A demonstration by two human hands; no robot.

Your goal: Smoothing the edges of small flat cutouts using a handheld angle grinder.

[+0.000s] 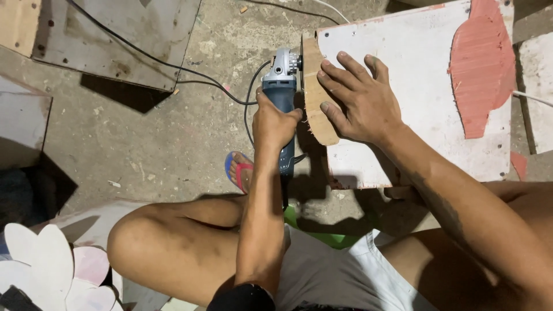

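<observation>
Grinding the curved edge of a wooden piece (315,92) with an angle grinder (281,86). Left hand (273,124) wrapping shut around the grinder's dark blue body, metal head and disc pressing against the piece's rim. Right hand (357,98) lying flat, fingers spread, pinning the piece down on a white painted board (415,63) propped above the concrete floor (190,132). By the look of it, mid-shaping, rim rough and fibrous low down. Calling next, probably, for sliding the disc steadily along the curve, keeping fingertips well back. Tan, raw-grained wood; board chalky, scuffed, bearing a ridged salmon-pink patch (481,63). Black cable (173,66) trailing across dusty floor. Pale petal-shaped cutouts (40,259) lying at lower left.
</observation>
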